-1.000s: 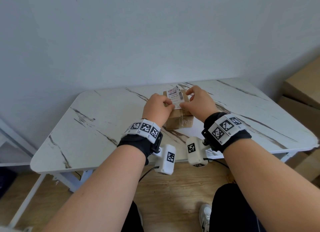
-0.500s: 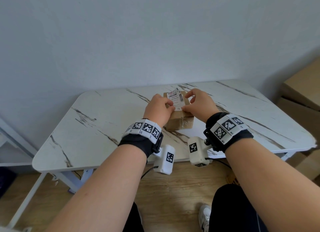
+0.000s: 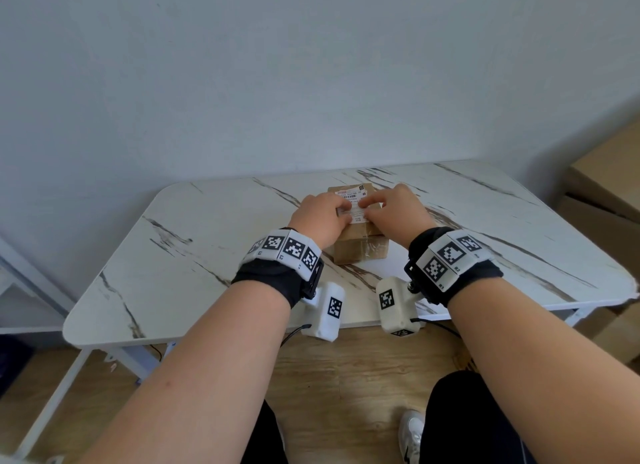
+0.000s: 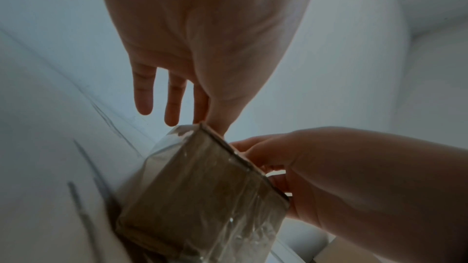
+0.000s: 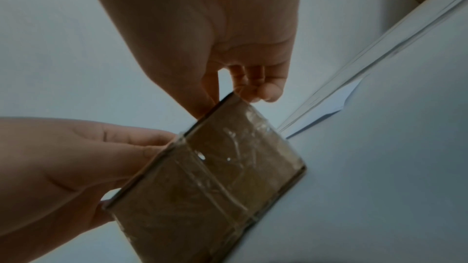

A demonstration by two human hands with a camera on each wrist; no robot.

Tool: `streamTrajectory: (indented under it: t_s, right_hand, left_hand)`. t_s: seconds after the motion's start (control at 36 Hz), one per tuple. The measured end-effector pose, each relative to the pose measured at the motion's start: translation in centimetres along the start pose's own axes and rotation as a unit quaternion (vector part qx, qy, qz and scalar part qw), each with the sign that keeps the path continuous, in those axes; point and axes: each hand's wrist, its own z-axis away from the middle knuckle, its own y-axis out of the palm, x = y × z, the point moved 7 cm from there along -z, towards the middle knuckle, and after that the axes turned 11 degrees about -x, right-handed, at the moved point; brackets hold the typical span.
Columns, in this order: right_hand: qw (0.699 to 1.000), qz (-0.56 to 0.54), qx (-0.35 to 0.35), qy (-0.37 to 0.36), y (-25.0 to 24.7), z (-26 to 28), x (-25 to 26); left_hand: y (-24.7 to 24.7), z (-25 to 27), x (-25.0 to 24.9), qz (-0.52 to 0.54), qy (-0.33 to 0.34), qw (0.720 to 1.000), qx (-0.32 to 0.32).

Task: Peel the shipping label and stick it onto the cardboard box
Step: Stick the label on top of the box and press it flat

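A small brown cardboard box [image 3: 360,250] wrapped in clear tape stands on the marble-patterned table [image 3: 207,255]. The white shipping label [image 3: 354,207] lies flat on the box's top. My left hand [image 3: 320,219] presses its left edge with fingers and thumb, and my right hand [image 3: 394,210] presses its right edge. In the left wrist view the left hand [image 4: 202,37] shows straight fingers over the box [image 4: 202,197]. In the right wrist view the right hand [image 5: 202,27] touches the top edge of the box [image 5: 215,177]. Most of the label is hidden under the fingers.
A white sheet [image 3: 393,266] lies on the table just right of the box, under my right wrist. Large cardboard boxes [image 3: 606,193] stand off the table's right end. A plain wall runs close behind the table.
The label was held up at an angle over the box by both hands; now it lies flat on the box top with both hands pressing it down.
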Motion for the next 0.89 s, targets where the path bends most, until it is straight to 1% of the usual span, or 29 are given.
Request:
streamTrajectory:
  t_s: [0.17, 0.36, 0.67, 0.89]
  right_hand:
    - [1.000, 0.000, -0.001, 0.009, 0.3, -0.5, -0.4]
    - [0.999, -0.014, 0.013, 0.028, 0.8, -1.1, -0.9]
    - [0.997, 0.023, 0.056, 0.045, 0.8, -0.9, -0.5]
    - [0.996, 0.050, 0.070, 0.026, 1.2, -1.0, -0.7]
  left_hand:
    - [-0.1, 0.0, -0.2, -0.007, 0.003, 0.999, 0.035]
    - [0.0, 0.0, -0.5, -0.021, 0.012, 0.997, 0.077]
    - [-0.2, -0.3, -0.6, -0.033, 0.016, 0.994, 0.103]
    - [-0.3, -0.5, -0.4, -0.030, 0.004, 0.991, 0.132]
